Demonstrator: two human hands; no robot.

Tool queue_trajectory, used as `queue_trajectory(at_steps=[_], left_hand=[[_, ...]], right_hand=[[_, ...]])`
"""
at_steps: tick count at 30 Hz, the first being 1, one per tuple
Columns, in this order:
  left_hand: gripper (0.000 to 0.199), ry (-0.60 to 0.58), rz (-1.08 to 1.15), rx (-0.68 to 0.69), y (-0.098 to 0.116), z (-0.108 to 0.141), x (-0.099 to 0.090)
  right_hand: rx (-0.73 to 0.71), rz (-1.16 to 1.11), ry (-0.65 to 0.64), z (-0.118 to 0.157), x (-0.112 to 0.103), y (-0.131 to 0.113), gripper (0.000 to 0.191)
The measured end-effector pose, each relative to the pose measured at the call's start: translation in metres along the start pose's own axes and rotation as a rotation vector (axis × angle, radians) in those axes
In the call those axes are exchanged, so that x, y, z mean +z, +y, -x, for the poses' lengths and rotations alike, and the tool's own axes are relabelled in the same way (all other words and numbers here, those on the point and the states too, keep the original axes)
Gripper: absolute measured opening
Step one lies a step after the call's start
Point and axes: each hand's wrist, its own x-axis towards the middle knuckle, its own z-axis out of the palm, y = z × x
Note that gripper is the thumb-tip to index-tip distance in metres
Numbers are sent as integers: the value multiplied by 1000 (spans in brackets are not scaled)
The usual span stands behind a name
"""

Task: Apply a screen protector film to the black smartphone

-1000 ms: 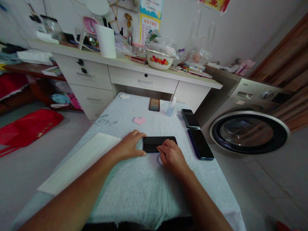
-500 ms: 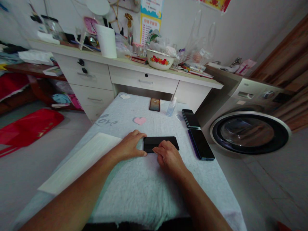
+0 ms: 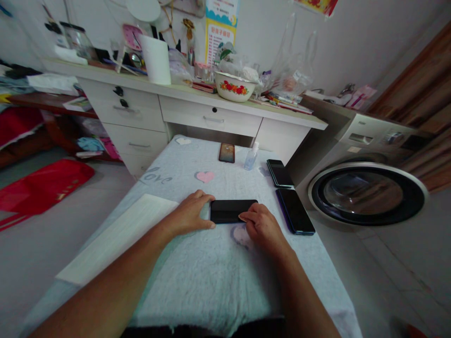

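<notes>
A black smartphone (image 3: 227, 211) lies flat, long side across, on the cloth-covered table in front of me. My left hand (image 3: 192, 213) grips its left end, thumb at the near edge and fingers at the far edge. Curled over the phone's right end is my right hand (image 3: 262, 225), its fingers closed and touching the screen; whatever they hold, if anything, is hidden. To the right lie two more dark smartphones, a nearer one (image 3: 295, 211) with a blue edge and a farther one (image 3: 279, 173).
A clear spray bottle (image 3: 251, 157) and a brown-screened phone (image 3: 227, 153) are at the table's far end. A long white sheet (image 3: 120, 239) lies left. Behind stands a white desk (image 3: 211, 117) with a flowered bowl (image 3: 235, 87); a washing machine (image 3: 366, 141) is at right.
My right hand has slid to the right along the phone's screen, uncovering more of its middle. The left hand and the phone have stayed in place.
</notes>
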Motion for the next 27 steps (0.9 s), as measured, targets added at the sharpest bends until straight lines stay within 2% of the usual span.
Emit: queue_trajectory(at_steps=[5,12,27], left_hand=[[67,-11,-1,-12,3,1,-2],[68,-15,-8,-17,4,1,-2],[67,-17,-5,-22,4,0,-3]], right_hand=[[29,1,5,0,-4,6,28],[38,16,-1,0,-5,1,23],[-45,-43,-9,-4,4,-13,21]])
